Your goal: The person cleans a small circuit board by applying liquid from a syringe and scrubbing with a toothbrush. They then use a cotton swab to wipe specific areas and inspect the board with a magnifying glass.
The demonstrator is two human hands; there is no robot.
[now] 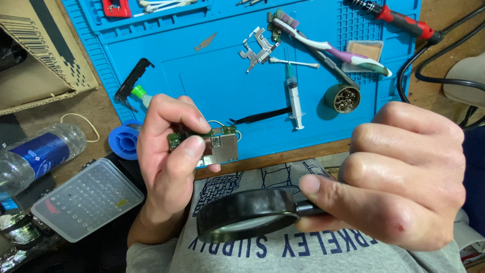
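**Board under the lens at a repair bench**

Wooden bench, blue work mat [166, 60] strewn with tools. Small green circuit board [217, 144] with a metal shield, held up over the mat's near edge, pinched between thumb and fingers of the left hand [169, 151]. Right hand [404, 177] curled closed, gripping the handle of a black magnifying glass [247, 215], low, nearer the chest, not lined up with the board. Step looks like inspection; the next move likely calls for bringing lens and board into line. Nearby: syringe [294, 98], toothbrush [333, 48], black tweezers [260, 116], soldering iron [399, 20].
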